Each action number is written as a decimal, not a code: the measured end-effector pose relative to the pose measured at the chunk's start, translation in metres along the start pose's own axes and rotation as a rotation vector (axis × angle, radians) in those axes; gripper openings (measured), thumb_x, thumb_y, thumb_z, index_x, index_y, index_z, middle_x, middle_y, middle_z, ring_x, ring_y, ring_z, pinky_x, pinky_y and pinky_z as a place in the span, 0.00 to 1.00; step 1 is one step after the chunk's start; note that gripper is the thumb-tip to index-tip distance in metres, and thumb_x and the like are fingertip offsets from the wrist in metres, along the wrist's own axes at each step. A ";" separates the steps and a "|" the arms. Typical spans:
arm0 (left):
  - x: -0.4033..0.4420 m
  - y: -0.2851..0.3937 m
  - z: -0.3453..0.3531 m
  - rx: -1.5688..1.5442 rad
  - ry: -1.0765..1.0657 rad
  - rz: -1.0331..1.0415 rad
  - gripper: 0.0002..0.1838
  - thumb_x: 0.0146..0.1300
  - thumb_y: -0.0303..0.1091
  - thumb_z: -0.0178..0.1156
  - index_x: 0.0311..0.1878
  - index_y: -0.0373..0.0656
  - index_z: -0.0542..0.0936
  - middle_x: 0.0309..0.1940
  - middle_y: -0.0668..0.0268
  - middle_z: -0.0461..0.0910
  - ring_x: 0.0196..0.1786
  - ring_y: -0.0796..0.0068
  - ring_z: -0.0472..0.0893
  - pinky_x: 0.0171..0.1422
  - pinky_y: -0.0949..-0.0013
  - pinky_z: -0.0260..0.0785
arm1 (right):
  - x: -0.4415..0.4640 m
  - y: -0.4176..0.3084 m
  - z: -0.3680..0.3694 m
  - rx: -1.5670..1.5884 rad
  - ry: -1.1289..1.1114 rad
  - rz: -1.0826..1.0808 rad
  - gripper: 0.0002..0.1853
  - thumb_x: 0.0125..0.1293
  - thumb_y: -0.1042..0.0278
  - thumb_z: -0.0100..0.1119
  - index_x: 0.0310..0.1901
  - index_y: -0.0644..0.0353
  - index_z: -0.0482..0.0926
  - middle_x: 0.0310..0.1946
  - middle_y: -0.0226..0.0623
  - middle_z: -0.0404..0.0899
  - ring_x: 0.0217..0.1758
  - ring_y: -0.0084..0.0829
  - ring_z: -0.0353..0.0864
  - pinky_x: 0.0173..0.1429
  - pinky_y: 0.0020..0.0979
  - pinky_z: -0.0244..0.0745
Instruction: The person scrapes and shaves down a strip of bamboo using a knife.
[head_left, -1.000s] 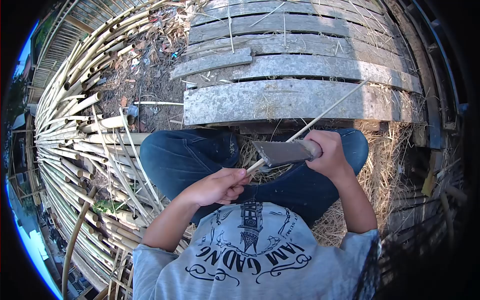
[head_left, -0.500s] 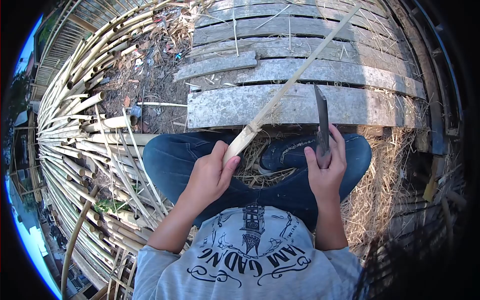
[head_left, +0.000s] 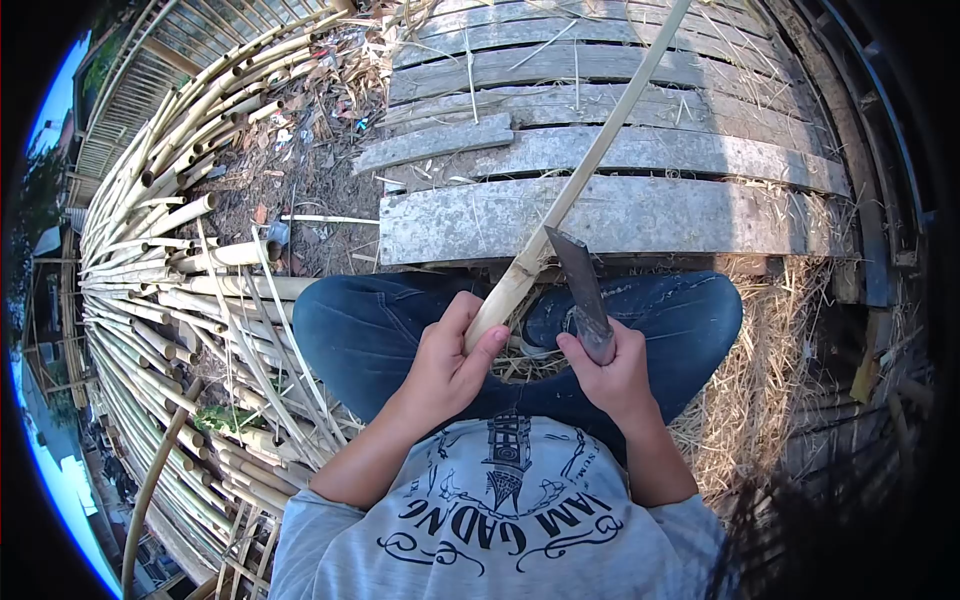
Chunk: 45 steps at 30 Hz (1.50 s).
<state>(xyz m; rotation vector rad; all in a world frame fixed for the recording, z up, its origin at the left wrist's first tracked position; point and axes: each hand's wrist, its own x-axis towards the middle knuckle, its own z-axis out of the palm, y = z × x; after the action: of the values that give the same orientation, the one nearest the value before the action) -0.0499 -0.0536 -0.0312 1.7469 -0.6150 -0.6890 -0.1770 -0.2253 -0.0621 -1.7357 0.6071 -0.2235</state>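
Your left hand (head_left: 453,355) grips the broad, pale end of a bamboo strip (head_left: 515,283), thumb laid along it, fingers curled round. Your right hand (head_left: 612,372), closer to you and to the right, is closed round the handle of a dark blade (head_left: 578,280); its tip points up and leftward to the strip's edge, contact impossible to tell. Nearer your body than both hands: your grey printed shirt (head_left: 505,500). Just beyond and under them, your crossed legs in blue jeans (head_left: 365,325). Dry shavings (head_left: 755,365) heap to the right of your right hand. Cut bamboo poles (head_left: 195,345) lie stacked left of your left hand. Ahead of both hands, weathered planks (head_left: 465,220); the strip runs out above them, narrowing away from you. Ahead-left, littered ground (head_left: 275,175).
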 end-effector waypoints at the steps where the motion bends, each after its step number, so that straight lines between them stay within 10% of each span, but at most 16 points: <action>1: 0.000 0.000 0.000 0.033 -0.002 0.015 0.10 0.74 0.33 0.57 0.40 0.40 0.68 0.21 0.73 0.70 0.24 0.89 0.65 0.28 0.77 0.58 | -0.002 -0.001 -0.001 0.003 0.002 -0.002 0.12 0.61 0.67 0.71 0.27 0.63 0.77 0.12 0.27 0.70 0.19 0.12 0.65 0.23 0.24 0.61; 27: 0.022 -0.003 -0.014 0.497 0.081 0.226 0.05 0.72 0.29 0.57 0.42 0.38 0.75 0.20 0.57 0.71 0.21 0.62 0.74 0.29 0.63 0.65 | -0.010 -0.012 -0.032 0.836 -0.580 0.623 0.08 0.70 0.68 0.60 0.37 0.63 0.73 0.16 0.29 0.70 0.14 0.22 0.71 0.20 0.28 0.69; 33: 0.031 0.003 -0.028 0.290 -0.203 -0.007 0.09 0.74 0.33 0.55 0.38 0.38 0.73 0.19 0.61 0.68 0.20 0.73 0.68 0.27 0.67 0.60 | -0.001 0.010 -0.018 0.171 -0.419 0.536 0.14 0.68 0.65 0.63 0.27 0.61 0.74 0.17 0.28 0.73 0.16 0.19 0.72 0.20 0.27 0.68; 35: 0.028 0.023 -0.025 0.110 -0.228 -0.004 0.11 0.75 0.35 0.54 0.37 0.37 0.72 0.18 0.66 0.66 0.21 0.79 0.64 0.26 0.69 0.58 | -0.011 0.051 0.001 -0.187 -0.324 0.084 0.14 0.68 0.65 0.63 0.27 0.62 0.74 0.17 0.29 0.74 0.14 0.18 0.70 0.19 0.26 0.67; 40: 0.013 0.024 -0.066 -0.221 -0.112 -0.303 0.14 0.78 0.42 0.49 0.38 0.44 0.67 0.18 0.76 0.61 0.18 0.90 0.57 0.19 0.82 0.48 | -0.004 0.031 -0.027 0.351 -0.020 0.464 0.14 0.70 0.64 0.61 0.30 0.61 0.71 0.15 0.29 0.71 0.14 0.17 0.72 0.17 0.23 0.68; 45: 0.022 -0.003 -0.050 0.101 -0.158 -0.119 0.13 0.78 0.40 0.51 0.36 0.43 0.69 0.19 0.77 0.66 0.20 0.90 0.63 0.22 0.79 0.54 | 0.004 0.006 -0.036 0.648 -0.321 0.549 0.12 0.73 0.62 0.58 0.34 0.59 0.70 0.16 0.28 0.71 0.14 0.19 0.71 0.18 0.25 0.70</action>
<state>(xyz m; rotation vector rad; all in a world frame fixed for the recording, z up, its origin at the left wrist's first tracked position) 0.0010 -0.0354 -0.0263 1.8454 -0.6669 -0.8986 -0.1921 -0.2584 -0.0588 -0.9097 0.6571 0.2256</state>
